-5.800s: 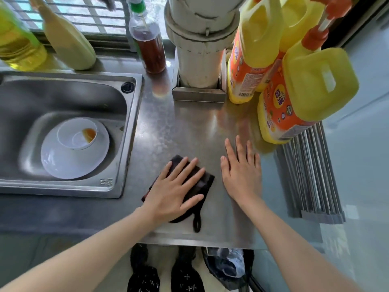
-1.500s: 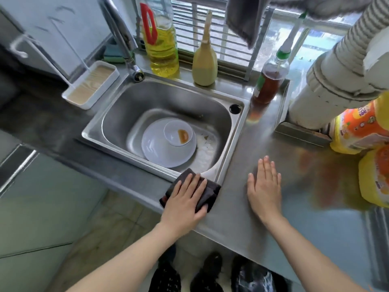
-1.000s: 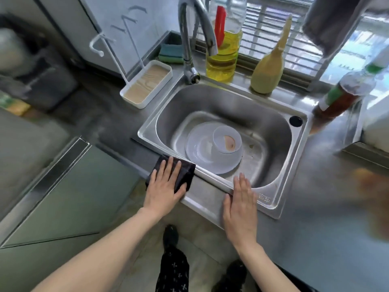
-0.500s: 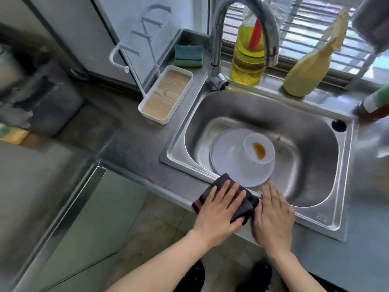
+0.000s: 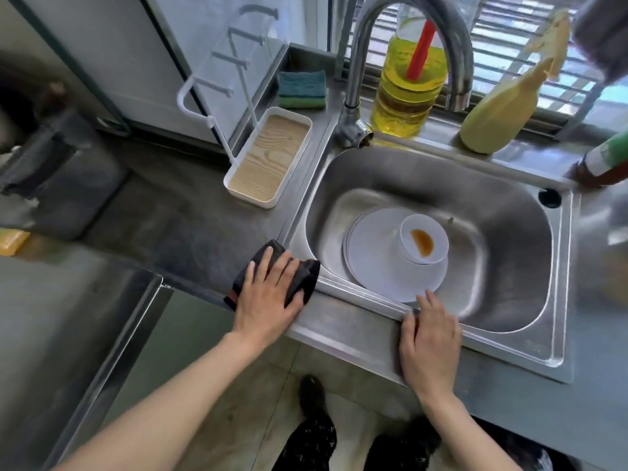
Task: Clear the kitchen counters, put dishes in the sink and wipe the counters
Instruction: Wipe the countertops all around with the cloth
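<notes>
The dark cloth (image 5: 306,275) lies at lower centre on the counter (image 5: 190,239), at the sink's front-left corner. The left hand (image 5: 268,297) presses it flat with straight, slightly spread fingers. The right hand (image 5: 430,338) rests on the front rim of the sink (image 5: 550,338), fingers straight and together. In the basin a white plate (image 5: 370,263) carries a small bowl (image 5: 423,243) smeared with brown sauce. At upper left a white tray (image 5: 268,161) shows a wood-grain base. Half a second ago the cloth and left hand sat right beside the right hand; now they are apart.
</notes>
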Demonstrator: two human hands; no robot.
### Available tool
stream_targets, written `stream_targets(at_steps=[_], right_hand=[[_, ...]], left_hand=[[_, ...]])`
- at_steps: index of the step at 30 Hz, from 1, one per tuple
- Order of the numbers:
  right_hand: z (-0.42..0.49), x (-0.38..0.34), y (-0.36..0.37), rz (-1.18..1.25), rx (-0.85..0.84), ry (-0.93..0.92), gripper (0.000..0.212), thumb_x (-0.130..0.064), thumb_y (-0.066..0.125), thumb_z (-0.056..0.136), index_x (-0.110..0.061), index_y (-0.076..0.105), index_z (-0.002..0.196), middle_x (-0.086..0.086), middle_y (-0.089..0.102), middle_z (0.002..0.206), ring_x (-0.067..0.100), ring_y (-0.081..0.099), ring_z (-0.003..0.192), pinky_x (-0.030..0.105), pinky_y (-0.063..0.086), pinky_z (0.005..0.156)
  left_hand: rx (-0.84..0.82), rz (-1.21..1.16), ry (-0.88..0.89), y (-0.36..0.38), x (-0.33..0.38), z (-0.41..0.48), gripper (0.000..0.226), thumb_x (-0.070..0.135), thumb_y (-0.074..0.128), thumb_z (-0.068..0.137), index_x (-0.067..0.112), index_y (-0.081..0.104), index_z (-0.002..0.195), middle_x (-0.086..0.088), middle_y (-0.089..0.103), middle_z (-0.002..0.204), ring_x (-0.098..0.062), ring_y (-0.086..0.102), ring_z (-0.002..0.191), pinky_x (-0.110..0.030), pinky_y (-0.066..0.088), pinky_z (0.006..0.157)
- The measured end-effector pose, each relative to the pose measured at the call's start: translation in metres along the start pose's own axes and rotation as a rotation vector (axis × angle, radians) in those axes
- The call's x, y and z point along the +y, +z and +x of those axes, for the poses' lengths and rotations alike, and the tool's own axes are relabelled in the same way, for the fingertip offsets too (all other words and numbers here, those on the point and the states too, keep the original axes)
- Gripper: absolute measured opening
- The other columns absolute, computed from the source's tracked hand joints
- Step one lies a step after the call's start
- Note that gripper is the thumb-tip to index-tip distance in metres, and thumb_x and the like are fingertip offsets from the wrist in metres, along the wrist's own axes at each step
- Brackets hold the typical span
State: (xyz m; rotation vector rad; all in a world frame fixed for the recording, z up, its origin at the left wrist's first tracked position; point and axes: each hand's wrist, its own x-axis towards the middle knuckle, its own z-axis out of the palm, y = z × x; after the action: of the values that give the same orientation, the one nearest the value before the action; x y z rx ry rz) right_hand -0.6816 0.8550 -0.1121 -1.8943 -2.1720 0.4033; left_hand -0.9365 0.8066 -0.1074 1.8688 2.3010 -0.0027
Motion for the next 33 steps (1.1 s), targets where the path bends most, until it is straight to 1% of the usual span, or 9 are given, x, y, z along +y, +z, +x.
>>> stream_targets(at_steps=[6, 10, 12, 16, 19, 24, 27, 30, 33], right_hand=[[-0.001, -0.017, 0.013, -0.093, -0.070, 0.033, 0.050, -0.033, 0.028, 0.091, -0.007, 0.054, 0.125, 0.011, 0.049, 0.139, 0.028, 0.047, 0.126, 0.042, 0.019, 0.104], [0.001, -0.018, 0.011, -0.123, -0.097, 0.026, 0.051, -0.034, 0.028, 0.091, -0.007, 0.053, 0.127, 0.010, 0.048, 0.140, 0.027, 0.047, 0.126, 0.040, 0.019, 0.103], [0.001, -0.019, 0.011, -0.128, -0.119, 0.032, 0.051, -0.034, 0.028, 0.091, -0.008, 0.054, 0.127, 0.009, 0.049, 0.139, 0.027, 0.048, 0.124, 0.039, 0.020, 0.101], [0.002, -0.020, 0.008, -0.127, -0.142, 0.028, 0.051, -0.032, 0.028, 0.090, -0.007, 0.056, 0.125, 0.009, 0.051, 0.137, 0.026, 0.049, 0.124, 0.040, 0.024, 0.098], [0.002, -0.019, 0.008, -0.130, -0.137, 0.024, 0.051, -0.032, 0.028, 0.091, -0.007, 0.056, 0.126, 0.009, 0.051, 0.138, 0.025, 0.047, 0.125, 0.040, 0.026, 0.097], [0.002, -0.016, 0.012, -0.144, -0.128, 0.001, 0.051, -0.031, 0.029, 0.090, -0.007, 0.055, 0.127, 0.009, 0.050, 0.139, 0.021, 0.040, 0.127, 0.040, 0.027, 0.097], [0.001, -0.014, 0.013, -0.125, -0.114, -0.001, 0.052, -0.032, 0.029, 0.090, -0.007, 0.055, 0.127, 0.008, 0.050, 0.138, 0.019, 0.038, 0.127, 0.039, 0.025, 0.098], [0.002, -0.014, 0.016, -0.101, -0.079, -0.007, 0.052, -0.032, 0.031, 0.088, -0.008, 0.057, 0.126, 0.007, 0.052, 0.137, 0.018, 0.038, 0.126, 0.038, 0.026, 0.097], [0.004, -0.012, 0.019, -0.082, -0.033, -0.008, 0.052, -0.032, 0.033, 0.086, -0.008, 0.059, 0.124, 0.007, 0.054, 0.135, 0.017, 0.040, 0.125, 0.039, 0.029, 0.096]], left_hand=[[-0.045, -0.086, 0.168, 0.004, 0.076, 0.002, 0.056, 0.048, 0.041, 0.079, 0.020, 0.057, 0.125, 0.003, 0.055, 0.133, -0.025, 0.043, 0.130, -0.045, 0.019, 0.112], [-0.071, -0.065, 0.250, 0.004, 0.077, 0.014, 0.055, 0.051, 0.039, 0.082, 0.020, 0.060, 0.122, 0.003, 0.054, 0.135, -0.023, 0.047, 0.127, -0.040, 0.021, 0.105], [-0.051, -0.028, 0.220, 0.002, 0.053, 0.017, 0.057, 0.052, 0.037, 0.085, 0.020, 0.056, 0.127, 0.002, 0.050, 0.139, -0.023, 0.043, 0.130, -0.040, 0.020, 0.106], [0.005, 0.039, 0.059, -0.001, -0.002, 0.014, 0.062, 0.052, 0.022, 0.093, 0.017, 0.042, 0.138, -0.003, 0.034, 0.149, -0.022, 0.020, 0.139, -0.041, 0.013, 0.109], [-0.007, -0.009, 0.020, -0.002, -0.004, 0.016, 0.063, 0.050, 0.023, 0.092, 0.014, 0.036, 0.142, -0.005, 0.024, 0.153, -0.023, 0.010, 0.142, -0.040, 0.011, 0.113], [-0.055, -0.015, 0.071, -0.013, 0.004, 0.064, 0.072, 0.049, 0.006, 0.087, 0.013, 0.015, 0.149, -0.001, -0.001, 0.157, -0.019, -0.011, 0.142, -0.037, 0.003, 0.115], [-0.069, 0.083, 0.076, -0.015, 0.009, 0.104, 0.067, 0.049, 0.010, 0.093, 0.012, 0.005, 0.149, -0.005, -0.008, 0.157, -0.024, -0.012, 0.144, -0.038, 0.004, 0.116], [-0.031, 0.084, 0.061, -0.016, 0.013, 0.141, 0.068, 0.048, 0.012, 0.092, 0.011, 0.010, 0.149, -0.006, -0.003, 0.158, -0.025, -0.007, 0.144, -0.040, 0.009, 0.115], [-0.003, 0.002, 0.070, -0.018, 0.013, 0.176, 0.063, 0.042, 0.027, 0.096, 0.010, 0.011, 0.148, -0.008, -0.002, 0.158, -0.025, -0.004, 0.145, -0.039, 0.007, 0.116]])
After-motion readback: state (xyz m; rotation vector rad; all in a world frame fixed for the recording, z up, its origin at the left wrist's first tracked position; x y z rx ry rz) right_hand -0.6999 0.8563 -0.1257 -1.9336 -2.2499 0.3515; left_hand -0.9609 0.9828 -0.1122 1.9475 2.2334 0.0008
